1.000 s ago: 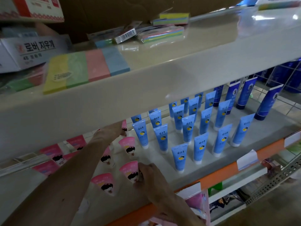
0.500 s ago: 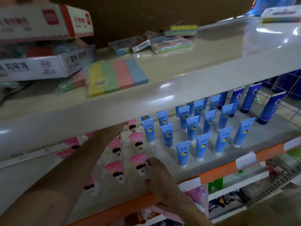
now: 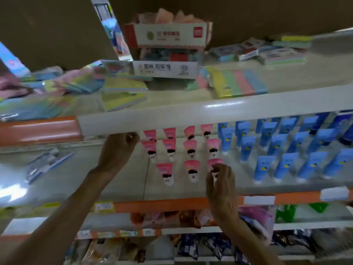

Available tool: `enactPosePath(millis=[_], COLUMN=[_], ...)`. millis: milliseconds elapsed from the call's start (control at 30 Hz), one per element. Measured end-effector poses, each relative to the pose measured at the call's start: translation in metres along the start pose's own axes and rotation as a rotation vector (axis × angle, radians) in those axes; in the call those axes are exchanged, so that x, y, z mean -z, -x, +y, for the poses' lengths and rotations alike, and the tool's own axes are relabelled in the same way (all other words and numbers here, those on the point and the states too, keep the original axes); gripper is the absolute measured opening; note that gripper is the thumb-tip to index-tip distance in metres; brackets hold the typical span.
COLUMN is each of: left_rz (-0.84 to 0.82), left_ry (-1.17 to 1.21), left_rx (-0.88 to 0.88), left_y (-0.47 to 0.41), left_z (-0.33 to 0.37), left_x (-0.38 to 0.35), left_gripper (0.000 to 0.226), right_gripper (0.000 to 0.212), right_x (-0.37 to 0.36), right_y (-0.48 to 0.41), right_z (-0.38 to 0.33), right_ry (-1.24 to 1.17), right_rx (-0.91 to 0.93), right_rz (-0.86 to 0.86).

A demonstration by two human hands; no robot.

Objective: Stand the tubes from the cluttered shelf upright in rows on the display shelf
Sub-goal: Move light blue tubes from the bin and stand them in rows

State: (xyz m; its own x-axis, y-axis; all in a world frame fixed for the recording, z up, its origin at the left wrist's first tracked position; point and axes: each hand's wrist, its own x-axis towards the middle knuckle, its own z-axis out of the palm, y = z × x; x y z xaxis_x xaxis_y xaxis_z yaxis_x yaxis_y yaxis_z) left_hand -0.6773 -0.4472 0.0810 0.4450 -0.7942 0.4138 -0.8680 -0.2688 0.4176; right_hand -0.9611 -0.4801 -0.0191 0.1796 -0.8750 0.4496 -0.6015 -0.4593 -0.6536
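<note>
Risk here is a knock-on fall. The pink tubes (image 3: 190,148) stand cap-down on the shelf (image 3: 122,180) with their wide crimped ends up, so I judge them top-heavy and easy to tip. The right hand (image 3: 222,185) pinches the tube (image 3: 215,162) at the right end of the front row. Its fingertips curl round the lower body and cap, and the pink top shows above them at 12 o'clock of the hand. The tube looks upright or nearly so, though blur hides whether its cap touches the shelf. If the fingers open before the cap sits flat, or drag as they pull away toward 6 o'clock, the tube could tip. A neighbour stands near at 9 o'clock, another is just behind at 12 o'clock, and the blue tubes (image 3: 286,165) begin at 3 o'clock, so one fall could take several with it.

The left hand (image 3: 116,152) is at 9 o'clock of the pink block, up under the lip (image 3: 229,109) of the shelf above, with its fingers curled. Whether they hold anything I cannot tell — the frame is blurred there. Its wrist lies close to the left column, and a careless draw back toward 6 o'clock could brush the front row's left tube. The front row has three tubes where the rows behind have four, so more work seems left.
</note>
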Motion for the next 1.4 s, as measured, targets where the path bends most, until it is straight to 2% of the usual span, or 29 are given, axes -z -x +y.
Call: enactPosePath(millis=[67,167,233,333,533,667,800,1000,1167,1267,1400], left_rz=[0.022,0.032,0.041,-0.024,-0.072,-0.127,-0.18,-0.249,-0.321,-0.346,-0.344], left_ry=[0.022,0.011,0.026,0.038,-0.039,-0.073,0.02,-0.032,-0.148,-0.184,-0.215], left_rx=[0.11,0.206,0.229,0.352,0.549,0.636,0.595,0.516,0.522,0.421,0.278], left_y=[0.015,0.056,0.08,0.112,0.153,0.154,0.144,0.116,0.073,0.054,0.014], left_z=[-0.027,-0.094,-0.133,-0.198,-0.306,-0.348,-0.376,-0.409,-0.447,-0.47,-0.489], left_x=[0.029,0.075,0.104,0.144,0.217,0.231,0.215,0.195,0.175,0.152,0.114], left_gripper=[0.008,0.01,0.014,0.01,0.036,0.036,0.02,0.008,0.026,0.037,0.067], right_gripper=[0.017,0.019,0.021,0.022,0.02,0.021,0.024,0.023,0.023,0.024,0.028], right_x=[-0.013,-0.042,-0.066,-0.1,-0.164,-0.192,-0.214,-0.247,-0.27,-0.28,-0.295], right_y=[0.003,0.01,0.018,0.04,0.095,0.109,0.104,0.079,0.067,0.061,0.057], right_z=[-0.022,-0.09,-0.129,-0.181,-0.255,-0.281,-0.29,-0.294,-0.301,-0.298,-0.294], right_ry=[-0.093,-0.116,-0.113,-0.14,-0.077,-0.057,-0.007,-0.024,-0.02,-0.007,0.048], right_rx=[0.087,0.161,0.185,0.157,0.203,0.169,0.2,0.172,0.214,0.215,0.166], right_rz=[0.003,-0.086,-0.112,-0.176,-0.234,-0.297,-0.329,-0.312,-0.269,-0.262,-0.232])
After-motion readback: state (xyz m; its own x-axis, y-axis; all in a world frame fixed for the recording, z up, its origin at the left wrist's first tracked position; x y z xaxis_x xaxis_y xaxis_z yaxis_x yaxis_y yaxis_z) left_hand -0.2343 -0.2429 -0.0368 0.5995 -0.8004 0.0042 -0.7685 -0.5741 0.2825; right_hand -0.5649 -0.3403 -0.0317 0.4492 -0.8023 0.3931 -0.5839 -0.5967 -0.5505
